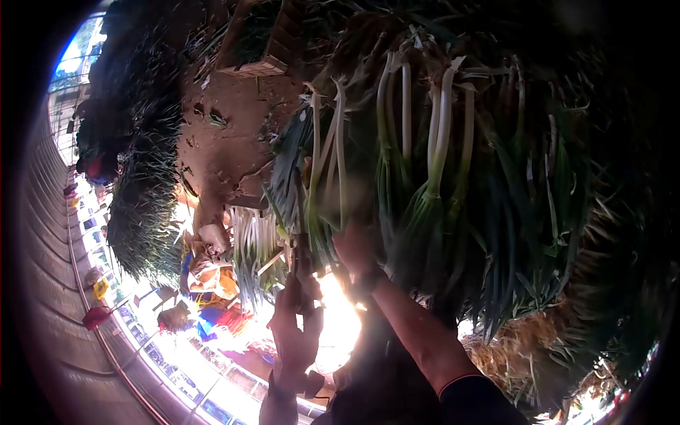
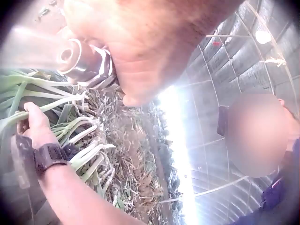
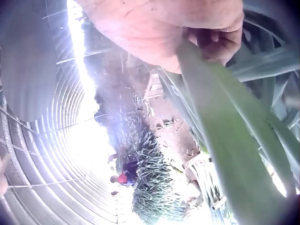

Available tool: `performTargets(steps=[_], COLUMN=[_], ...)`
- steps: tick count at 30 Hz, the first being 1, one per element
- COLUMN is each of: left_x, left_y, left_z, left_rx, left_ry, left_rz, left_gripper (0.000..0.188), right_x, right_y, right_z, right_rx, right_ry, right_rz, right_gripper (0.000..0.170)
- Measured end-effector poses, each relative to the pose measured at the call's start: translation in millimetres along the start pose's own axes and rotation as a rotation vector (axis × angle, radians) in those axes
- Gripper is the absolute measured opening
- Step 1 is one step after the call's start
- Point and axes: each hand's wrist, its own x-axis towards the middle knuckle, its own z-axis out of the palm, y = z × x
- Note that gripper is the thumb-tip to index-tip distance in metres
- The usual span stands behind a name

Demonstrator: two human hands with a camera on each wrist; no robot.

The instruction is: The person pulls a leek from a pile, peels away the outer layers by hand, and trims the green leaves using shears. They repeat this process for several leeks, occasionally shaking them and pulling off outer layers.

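My left hand (image 2: pixel 140 51) grips a metal nozzle tool (image 2: pixel 86 61) with a round open tip. Whitish haze stretches from that tip over the stalks in the left wrist view. In the head view, the left hand (image 1: pixel 294 333) is below the stalks, the dark tool (image 1: pixel 301 265) pointing up from it. To its right, my right hand (image 1: pixel 354 248) is at the lower stems of the green onions (image 1: pixel 340 149). The right hand (image 2: pixel 37 126) pinches a pale stalk in the left wrist view. Broad green leaves (image 3: pixel 220 126) hang from the right hand's curled fingers (image 3: pixel 220 47).
More green onions (image 1: pixel 443 127) lie side by side to the right, white ends up. A wooden crate (image 1: pixel 262 67) sits on brown ground (image 1: pixel 227 142). White-stemmed onions (image 1: pixel 255 234) are bundled at the left, near a long leafy heap (image 1: pixel 142 212). Another person (image 3: pixel 127 173) is far off.
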Motion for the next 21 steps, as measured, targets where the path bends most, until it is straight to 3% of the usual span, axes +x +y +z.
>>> performTargets(steps=[3, 4, 6, 8, 9, 10, 11, 13, 14, 16, 19, 21], left_x=[-5, -2, -7, -6, -8, -9, -8, -4, -6, -13, -12, -20], left_y=[-17, -18, -18, -4, -11, 3, 23, 41, 47, 48, 69, 71], left_z=[9, 8, 12, 22, 32, 44, 50, 68, 80, 110, 132, 145], left_rx=[0.032, 0.101, 0.112, 0.108, 0.073, -0.006, -0.072, -0.055, -0.086, -0.075, -0.15, -0.049], left_ry=[0.004, -0.049, -0.074, -0.149, -0.17, -0.228, -0.283, -0.387, -0.381, -0.334, -0.455, -0.434], left_rz=[0.073, 0.146, 0.164, 0.138, 0.172, 0.115, 0.057, -0.017, 0.045, 0.216, 0.094, 0.208], left_gripper=[0.042, 0.043, 0.047, 0.055, 0.056, 0.055, 0.054, 0.053, 0.053, 0.054, 0.054, 0.054], right_x=[8, 14, 25, -27, 3, -19, 3, 1, 9, 30, 63, 81], right_y=[12, 40, 110, -39, 24, 26, 5, 16, 31, 69, 132, 161], right_z=[19, 42, 89, -86, -66, -69, -79, -151, -194, -313, -422, -464], right_rx=[0.033, 0.037, 0.497, 0.368, 0.275, 0.254, 0.134, 0.117, 0.111, -0.236, -0.643, -0.723], right_ry=[-0.078, -0.077, -0.149, -0.287, -0.248, 0.053, -0.156, 0.157, 0.172, 0.64, 0.907, 1.0], right_rz=[0.09, 0.091, -0.47, -0.429, -1.085, -0.818, -0.282, -0.455, -0.45, -0.393, -0.31, -0.25], right_gripper=[0.043, 0.043, 0.041, 0.044, 0.05, 0.054, 0.051, 0.046, 0.046, 0.036, 0.037, 0.039])
